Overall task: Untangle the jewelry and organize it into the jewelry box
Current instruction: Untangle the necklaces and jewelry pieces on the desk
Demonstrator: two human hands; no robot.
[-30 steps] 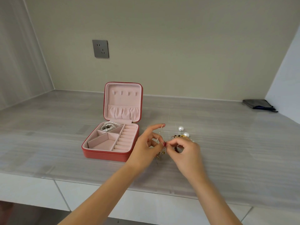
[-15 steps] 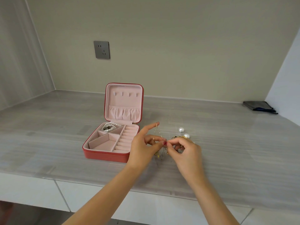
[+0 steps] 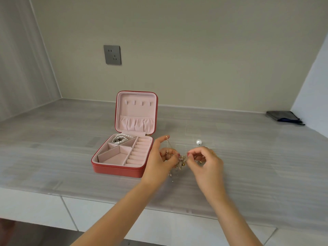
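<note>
Both hands low over counter [image 3: 53, 153], close together. Left hand [image 3: 158, 160] and right hand [image 3: 205, 162] each pinch tangled jewelry [image 3: 182, 159] between them, likely to tease strands apart; left forefinger stretched out, fine chain draped over it. Pearl [image 3: 199, 142] just beyond right hand. Farther left, jewelry box [image 3: 122, 170] sits open, ready for sorting — pearl strand [image 3: 120, 138] in rear compartment.

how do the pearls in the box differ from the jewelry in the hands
The pearls lie coiled in the box's back-left compartment, untouched; the tangle is held up between the left hand and right hand. The pearls are white beads; the tangle is thin gold chain. Both are jewelry.
</note>
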